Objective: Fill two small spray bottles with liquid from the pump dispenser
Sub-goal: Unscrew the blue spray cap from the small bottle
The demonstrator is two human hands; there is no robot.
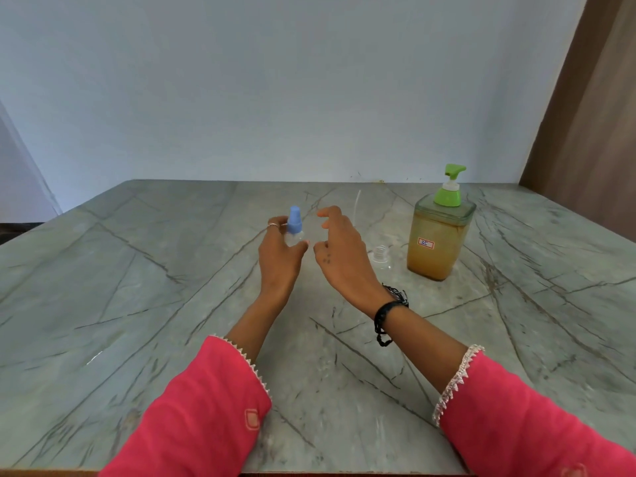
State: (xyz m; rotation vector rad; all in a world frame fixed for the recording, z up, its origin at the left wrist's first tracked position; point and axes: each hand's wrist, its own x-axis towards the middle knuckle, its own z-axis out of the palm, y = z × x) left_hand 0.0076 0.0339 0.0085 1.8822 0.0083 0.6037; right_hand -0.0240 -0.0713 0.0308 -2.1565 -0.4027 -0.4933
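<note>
My left hand point(280, 251) is wrapped around a small clear spray bottle with a blue spray top point(294, 222), standing upright on the table. My right hand point(339, 247) hovers just to the right of it, fingers spread and curled, holding nothing. A second small clear bottle point(381, 257) stands uncapped to the right of my right hand. A thin white dip tube point(358, 199) shows behind my right hand; what it is attached to is hidden. The pump dispenser point(438, 235), a square clear container of amber liquid with a green pump, stands at the right.
The grey marble-patterned table point(155, 304) runs back to a pale blue wall point(275, 80). A brown panel point(592, 115) rises at the far right. My pink sleeves cover the near edge of the table.
</note>
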